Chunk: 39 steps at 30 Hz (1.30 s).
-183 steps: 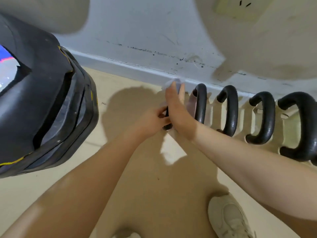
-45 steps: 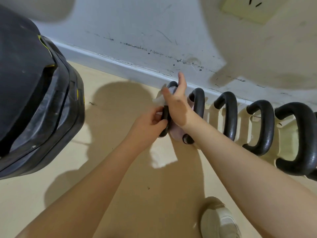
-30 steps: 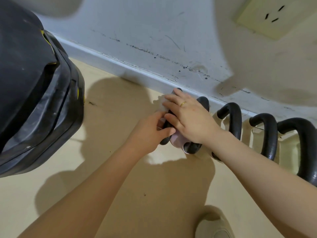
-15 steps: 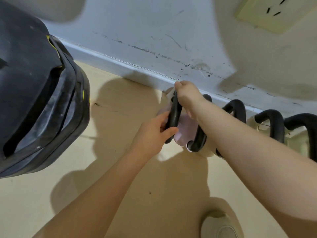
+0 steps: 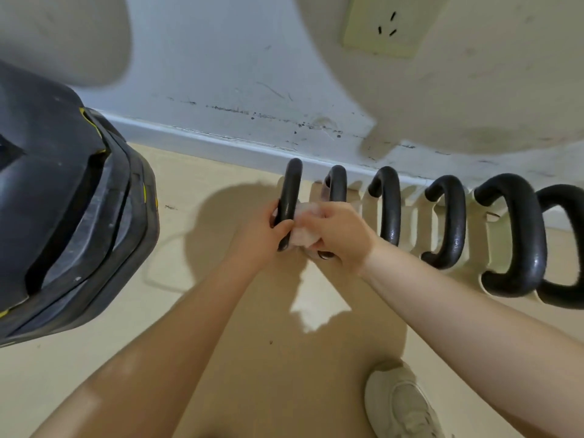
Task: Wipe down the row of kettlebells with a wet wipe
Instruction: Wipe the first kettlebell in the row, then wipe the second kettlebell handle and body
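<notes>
A row of several kettlebells with black handles stands along the wall's base, pale bodies beneath. My left hand grips the lower part of the leftmost kettlebell's handle. My right hand holds a bunched wet wipe pressed between the leftmost handle and the second kettlebell's handle. The body of the leftmost kettlebell is hidden behind my hands.
Further kettlebell handles run to the right along the white skirting board. A large black bulky object stands at the left. My shoe rests on the beige floor at lower right. A wall socket sits above.
My right hand has come down from the top of the leftmost handle to its lower part, with the wipe now between the first two handles. My left hand keeps its grip.
</notes>
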Tool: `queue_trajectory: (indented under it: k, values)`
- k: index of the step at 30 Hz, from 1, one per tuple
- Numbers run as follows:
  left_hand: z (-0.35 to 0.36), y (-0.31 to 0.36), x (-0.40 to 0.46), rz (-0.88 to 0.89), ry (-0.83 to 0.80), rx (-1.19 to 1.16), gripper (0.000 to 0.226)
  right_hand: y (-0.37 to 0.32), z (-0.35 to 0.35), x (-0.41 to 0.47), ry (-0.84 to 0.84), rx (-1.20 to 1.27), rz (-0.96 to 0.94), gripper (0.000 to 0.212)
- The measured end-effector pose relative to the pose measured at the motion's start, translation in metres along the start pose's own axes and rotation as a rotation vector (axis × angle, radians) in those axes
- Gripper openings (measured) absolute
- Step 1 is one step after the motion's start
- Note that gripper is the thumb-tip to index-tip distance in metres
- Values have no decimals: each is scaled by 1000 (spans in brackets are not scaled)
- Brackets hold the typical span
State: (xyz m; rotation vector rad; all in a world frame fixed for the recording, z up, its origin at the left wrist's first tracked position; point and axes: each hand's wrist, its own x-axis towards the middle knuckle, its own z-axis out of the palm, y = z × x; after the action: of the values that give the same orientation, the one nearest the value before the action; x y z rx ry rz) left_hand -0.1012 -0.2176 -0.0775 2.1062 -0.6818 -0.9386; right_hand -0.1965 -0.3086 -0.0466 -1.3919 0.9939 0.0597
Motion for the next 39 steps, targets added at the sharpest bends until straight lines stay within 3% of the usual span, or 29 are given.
queue_trajectory:
  k: [2,4,7,9,12,14,17,21,26,28,31,33,36,39]
  values:
    - [0,4,-2,-34,-8,10,40,-4,-17,-15,9,133,59,14]
    - [1,11,-5,-30,33,116,42,-6,-33,-21,71,111,66,12]
    - [8,28,-11,295,290,422,44,-7,-57,-26,187,200,52,17]
    - [23,41,-9,393,183,441,40,-7,-72,-23,299,251,-6,21]
    - [45,55,1,187,-98,491,45,-12,-85,-17,484,145,-201,23]
    - [52,63,8,93,-93,405,51,-15,-88,-12,502,43,-302,27]
    - [53,70,21,-17,-22,214,39,-15,-92,3,445,-57,-338,34]
    - [58,67,31,-128,-73,74,38,-10,-90,23,379,-204,-406,39]
    - [62,52,24,-93,-38,-8,17,-9,-85,36,261,-405,-572,39]
    - [61,45,14,-78,-22,-21,15,-11,-85,39,120,-655,-725,34]
    - [57,37,-1,-48,-7,-53,12,-4,-77,42,-280,-1148,-948,48]
    - [54,32,-8,-59,6,-94,10,-5,-75,44,-382,-1271,-1027,52]
    - [57,27,-14,-71,26,-148,7,-21,-79,49,-295,-1160,-862,45]
    - [61,26,-16,-73,45,-142,8,-33,-76,54,-288,-1258,-633,33]
